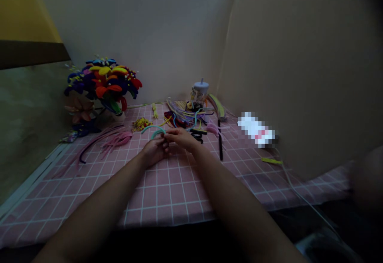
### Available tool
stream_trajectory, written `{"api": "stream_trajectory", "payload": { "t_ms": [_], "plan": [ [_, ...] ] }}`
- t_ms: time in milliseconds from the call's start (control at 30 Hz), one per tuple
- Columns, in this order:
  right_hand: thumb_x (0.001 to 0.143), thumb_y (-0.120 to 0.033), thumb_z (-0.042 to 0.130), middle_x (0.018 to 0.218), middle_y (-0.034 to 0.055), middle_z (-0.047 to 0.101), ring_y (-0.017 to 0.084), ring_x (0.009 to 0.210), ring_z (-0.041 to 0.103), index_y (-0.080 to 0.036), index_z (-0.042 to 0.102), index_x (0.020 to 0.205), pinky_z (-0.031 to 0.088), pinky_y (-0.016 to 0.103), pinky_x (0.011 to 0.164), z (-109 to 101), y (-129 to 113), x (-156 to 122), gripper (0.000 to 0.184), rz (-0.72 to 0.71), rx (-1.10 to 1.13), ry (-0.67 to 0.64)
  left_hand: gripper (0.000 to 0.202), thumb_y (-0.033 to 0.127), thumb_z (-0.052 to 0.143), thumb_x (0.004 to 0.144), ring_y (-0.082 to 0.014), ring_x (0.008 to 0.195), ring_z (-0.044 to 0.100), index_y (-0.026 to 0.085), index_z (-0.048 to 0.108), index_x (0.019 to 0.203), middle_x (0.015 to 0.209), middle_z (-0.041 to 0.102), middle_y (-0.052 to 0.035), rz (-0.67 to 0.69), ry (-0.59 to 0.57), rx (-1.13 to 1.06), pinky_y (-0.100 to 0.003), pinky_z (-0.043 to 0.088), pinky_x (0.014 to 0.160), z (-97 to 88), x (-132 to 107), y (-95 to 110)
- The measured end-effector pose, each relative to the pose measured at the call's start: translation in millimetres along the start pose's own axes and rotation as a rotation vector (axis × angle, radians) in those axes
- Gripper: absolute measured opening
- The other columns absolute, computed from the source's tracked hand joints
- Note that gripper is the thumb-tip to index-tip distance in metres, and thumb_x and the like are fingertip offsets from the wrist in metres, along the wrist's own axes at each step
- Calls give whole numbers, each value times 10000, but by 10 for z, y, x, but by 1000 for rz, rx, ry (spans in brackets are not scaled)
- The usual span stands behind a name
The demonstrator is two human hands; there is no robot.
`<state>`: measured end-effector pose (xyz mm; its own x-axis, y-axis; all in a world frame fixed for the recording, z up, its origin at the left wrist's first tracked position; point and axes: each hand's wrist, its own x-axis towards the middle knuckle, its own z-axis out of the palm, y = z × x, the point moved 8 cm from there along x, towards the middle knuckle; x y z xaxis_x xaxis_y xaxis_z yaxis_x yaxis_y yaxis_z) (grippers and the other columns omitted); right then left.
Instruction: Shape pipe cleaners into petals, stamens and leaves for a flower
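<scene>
My left hand (154, 151) and my right hand (181, 138) meet over the pink checked tablecloth (167, 191), fingers pinched together. Between them they hold a curved teal pipe cleaner (155, 132) that arches up and left from the fingertips. Both forearms reach in from the bottom edge. The room is dim, so fine details of the grip are hard to make out.
A bouquet of pipe-cleaner flowers (104, 83) stands at the back left. Pink pipe cleaners (113, 140) lie left of my hands. Mixed coloured pipe cleaners (185, 117), black scissors (196, 136), a lidded cup (200, 93), a black stick (220, 141) and yellow bits (140, 124) lie behind.
</scene>
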<state>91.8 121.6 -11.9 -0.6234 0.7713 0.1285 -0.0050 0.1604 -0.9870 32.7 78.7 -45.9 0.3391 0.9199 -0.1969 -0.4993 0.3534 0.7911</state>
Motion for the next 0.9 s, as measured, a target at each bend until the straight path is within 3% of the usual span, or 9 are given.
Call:
{"api": "stream_trajectory", "payload": {
  "t_ms": [133, 233, 333, 400, 533, 633, 733, 800, 900],
  "plan": [
    [656, -373, 638, 704, 7, 624, 94, 621, 551, -143, 610, 736, 448, 237, 627, -272, 20, 23, 245, -21, 94, 248, 129, 277, 488, 777, -98, 415, 404, 177, 570, 778, 514, 425, 34, 110, 252, 492, -223, 361, 453, -236, 34, 165],
    [678, -355, 599, 747, 17, 642, 94, 618, 550, -160, 586, 765, 440, 227, 595, -457, 43, 21, 214, -27, 74, 406, 52, 223, 570, 697, -142, 594, 498, 182, 602, 703, 581, 510, -1, 371, 475, 937, -227, 383, 577, -348, -66, 554],
    [687, -295, 561, 728, 17, 640, 103, 609, 548, -162, 561, 758, 429, 230, 586, -505, 58, 29, 151, -40, -33, 445, 101, 181, 621, 635, -208, 852, 532, 196, 614, 735, 754, 594, -50, 522, 586, 1155, -246, 387, 731, -411, -177, 809],
    [687, -245, 547, 741, 17, 640, 112, 647, 558, -159, 564, 773, 429, 235, 622, -471, 45, 44, 123, -78, -154, 414, 169, 152, 643, 598, -226, 914, 527, 200, 620, 758, 815, 616, -68, 488, 606, 1209, -256, 376, 776, -496, -184, 843],
    [700, -222, 542, 748, 14, 632, 124, 677, 546, -160, 600, 776, 399, 225, 615, -365, 23, 52, 114, -130, -490, 343, 57, 187, 605, 638, -207, 729, 545, 200, 622, 691, 706, 621, -58, 369, 571, 1352, -265, 372, 698, -595, -96, 742],
    [705, -221, 545, 663, 2, 599, 115, 598, 506, -163, 602, 724, 349, 220, 557, -320, 53, 35, 84, -80, -663, 326, 75, 254, 586, 676, -204, 661, 541, 190, 599, 639, 660, 612, -66, 345, 621, 1430, -272, 367, 642, -597, -76, 706],
    [703, -247, 565, 618, 1, 576, 113, 560, 472, -167, 597, 684, 318, 228, 542, -269, 65, 10, 88, -39, -742, 305, 170, 352, 573, 705, -226, 674, 557, 186, 607, 709, 683, 616, -84, 326, 640, 1495, -295, 379, 646, -540, -113, 759],
    [699, -273, 580, 641, 7, 586, 116, 576, 475, -170, 602, 683, 310, 228, 543, -227, 62, 2, 106, -26, -747, 273, 242, 394, 540, 730, -258, 753, 575, 178, 616, 809, 775, 631, -116, 337, 664, 1585, -327, 391, 699, -509, -193, 893],
    [696, -284, 577, 678, 10, 593, 112, 599, 479, -165, 608, 693, 296, 219, 538, -215, 48, -2, 123, 9, -750, 267, 474, 415, 575, 686, -374, 1064, 477, 162, 548, 1085, 1146, 540, -205, 316, 832, 1844, -426, 352, 846, -609, -387, 1194]
  ]
}}
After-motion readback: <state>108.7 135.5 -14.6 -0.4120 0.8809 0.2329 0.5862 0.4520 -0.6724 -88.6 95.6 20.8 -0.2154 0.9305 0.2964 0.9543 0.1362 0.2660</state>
